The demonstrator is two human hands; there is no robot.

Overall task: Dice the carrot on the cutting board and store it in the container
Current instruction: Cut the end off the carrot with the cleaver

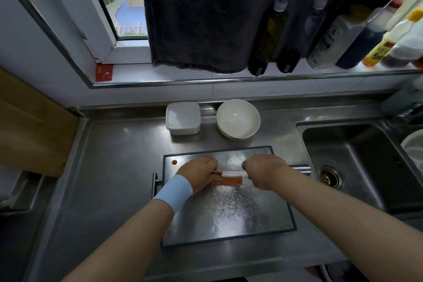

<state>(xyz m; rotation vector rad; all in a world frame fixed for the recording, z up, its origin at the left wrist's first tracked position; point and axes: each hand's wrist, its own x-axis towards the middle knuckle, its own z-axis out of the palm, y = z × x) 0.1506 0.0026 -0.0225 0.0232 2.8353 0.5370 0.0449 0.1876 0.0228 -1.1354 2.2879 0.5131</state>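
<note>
An orange carrot piece (229, 181) lies lengthwise on the steel cutting board (229, 213). My left hand (198, 173), with a light blue wristband, holds the carrot's left end, fingers curled over it. My right hand (263, 173) grips the handle of a knife (229, 171), whose blade runs leftwards along the top of the carrot to my left fingers. A small orange scrap (174, 162) sits at the board's far left corner. The white square container (183, 118) stands with its lid on behind the board.
A white bowl (238, 119) stands to the right of the container. The sink (357, 162) lies to the right of the board, with white dishes at its far side. Bottles (267, 36) line the windowsill, and a dark towel (196, 18) hangs there.
</note>
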